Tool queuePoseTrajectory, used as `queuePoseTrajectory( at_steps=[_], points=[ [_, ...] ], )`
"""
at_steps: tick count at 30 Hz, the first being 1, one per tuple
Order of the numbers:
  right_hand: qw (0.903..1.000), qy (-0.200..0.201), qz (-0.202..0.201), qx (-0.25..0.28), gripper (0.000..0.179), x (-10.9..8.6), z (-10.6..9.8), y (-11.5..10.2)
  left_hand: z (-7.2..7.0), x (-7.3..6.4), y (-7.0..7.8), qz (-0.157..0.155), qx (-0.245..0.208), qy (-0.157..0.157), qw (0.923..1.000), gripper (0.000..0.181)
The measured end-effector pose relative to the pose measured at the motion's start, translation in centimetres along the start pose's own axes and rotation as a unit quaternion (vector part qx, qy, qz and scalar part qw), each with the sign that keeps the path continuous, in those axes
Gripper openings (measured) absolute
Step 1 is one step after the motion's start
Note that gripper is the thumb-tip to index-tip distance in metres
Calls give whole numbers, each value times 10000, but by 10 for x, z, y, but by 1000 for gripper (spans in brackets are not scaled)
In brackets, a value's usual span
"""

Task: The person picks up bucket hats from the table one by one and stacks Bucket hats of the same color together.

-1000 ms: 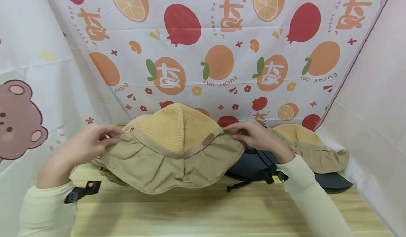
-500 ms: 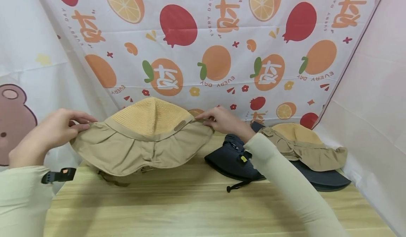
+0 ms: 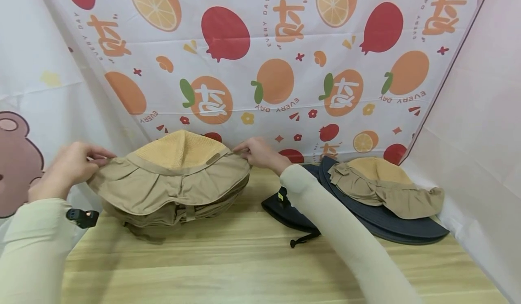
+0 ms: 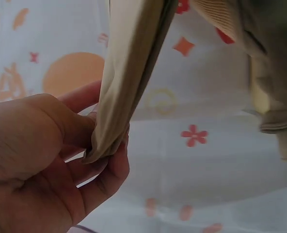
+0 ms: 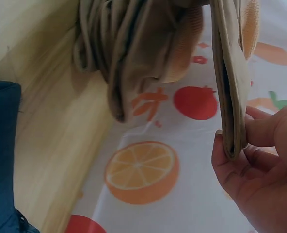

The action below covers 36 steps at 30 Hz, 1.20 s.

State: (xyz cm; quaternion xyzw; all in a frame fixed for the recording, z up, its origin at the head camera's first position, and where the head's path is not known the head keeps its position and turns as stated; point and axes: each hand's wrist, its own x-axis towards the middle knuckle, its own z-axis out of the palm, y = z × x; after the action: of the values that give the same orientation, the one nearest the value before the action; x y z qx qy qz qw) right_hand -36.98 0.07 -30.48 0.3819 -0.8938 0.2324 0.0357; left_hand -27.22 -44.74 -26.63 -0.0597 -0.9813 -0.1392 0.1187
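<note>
A tan sun hat (image 3: 179, 184) with a straw-yellow crown and gathered cloth brim is held by both hands at the left of the table. My left hand (image 3: 75, 166) pinches the brim's left side; in the left wrist view its fingers (image 4: 112, 177) and thumb close on the folded cloth. On the opposite side my right hand (image 3: 262, 154) pinches the brim edge, also plain in the right wrist view. Right below the held hat lie more tan hats (image 3: 215, 209), mostly hidden. The wrist views show a gap between the held brim and those underneath.
Dark wide-brimmed hats (image 3: 411, 231) lie at the right, with another tan straw-crowned hat (image 3: 382, 173) on top. A dark cord (image 3: 303, 239) trails from them. A fruit-print cloth (image 3: 244, 100) hangs behind the wooden table (image 3: 228, 263).
Both hands have carried the sun hat leftward from the middle and lowered it over the other tan hats. The dark hats at the right are less covered by the arm.
</note>
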Motion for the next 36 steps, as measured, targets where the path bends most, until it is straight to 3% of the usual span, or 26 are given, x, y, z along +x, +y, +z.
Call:
queuePoseTrajectory(
  at_steps=[8, 12, 21, 25, 30, 33, 36],
  points=[
    [9992, -293, 245, -115, 41, 10, 27, 9, 23, 5, -17, -159, -24, -533, 9984, 28],
    [9982, -473, 368, -38, 42, 9, 36, 10, 33, 6, -23, -178, -20, -619, 9979, 25],
    [9995, -72, 138, -292, 40, 10, 45, 10, 49, 6, -36, -197, -15, -369, 9991, 21],
    [9987, -94, 49, -506, 38, 8, 49, 9, 50, 7, -32, 17, 78, -677, 9977, 21],
    [9958, 145, -441, -787, 34, 6, 49, -3, 46, 13, -9, 292, 173, -1187, 9924, 38],
    [9944, 138, -721, -759, 31, 5, 48, -21, 44, 19, 22, 539, 209, -1204, 9910, 49],
    [9931, -286, -858, -752, 33, 5, 52, -43, 47, 25, 59, 787, 111, -1268, 9887, 59]
  ],
)
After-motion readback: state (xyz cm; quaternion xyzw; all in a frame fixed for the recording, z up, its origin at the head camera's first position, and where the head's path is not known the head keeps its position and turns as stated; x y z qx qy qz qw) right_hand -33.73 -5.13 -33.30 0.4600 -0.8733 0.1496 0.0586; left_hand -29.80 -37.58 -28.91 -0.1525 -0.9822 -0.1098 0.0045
